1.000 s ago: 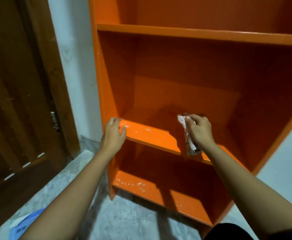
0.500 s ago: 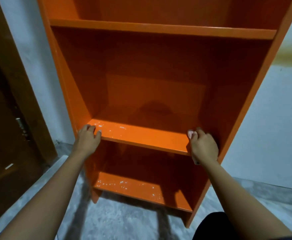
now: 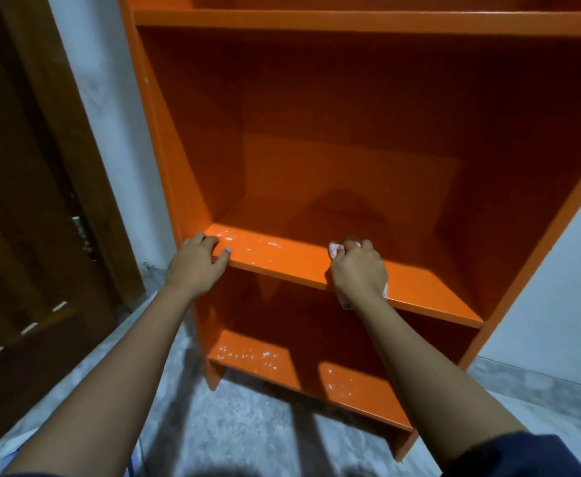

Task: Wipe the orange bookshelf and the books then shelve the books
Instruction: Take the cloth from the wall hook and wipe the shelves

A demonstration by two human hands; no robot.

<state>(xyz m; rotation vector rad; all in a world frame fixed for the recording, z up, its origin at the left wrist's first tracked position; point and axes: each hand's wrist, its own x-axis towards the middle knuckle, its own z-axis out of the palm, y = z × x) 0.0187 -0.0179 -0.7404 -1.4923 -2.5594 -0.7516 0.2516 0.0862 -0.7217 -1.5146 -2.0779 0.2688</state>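
The orange bookshelf (image 3: 316, 139) stands against the wall with bare shelves. Its middle shelf board (image 3: 292, 261) carries white specks near the left end. My left hand (image 3: 198, 265) grips that board's front left corner, thumb on the edge. My right hand (image 3: 358, 270) is curled round a white cloth (image 3: 334, 248) and presses it on the board near the middle. Only bits of the cloth show past my fingers and wrist. White specks also dot the bottom shelf (image 3: 282, 366). No books are in view.
A dark wooden door (image 3: 31, 201) with a metal latch stands to the left of the shelf. A white wall strip (image 3: 110, 108) separates them. Grey mottled floor (image 3: 247, 425) lies below. Something pale blue (image 3: 10, 449) lies on the floor at the bottom left.
My right hand with the cloth slid from the shelf's right end back to the middle of the board. The left hand stayed on the front left corner. The view swung back left.
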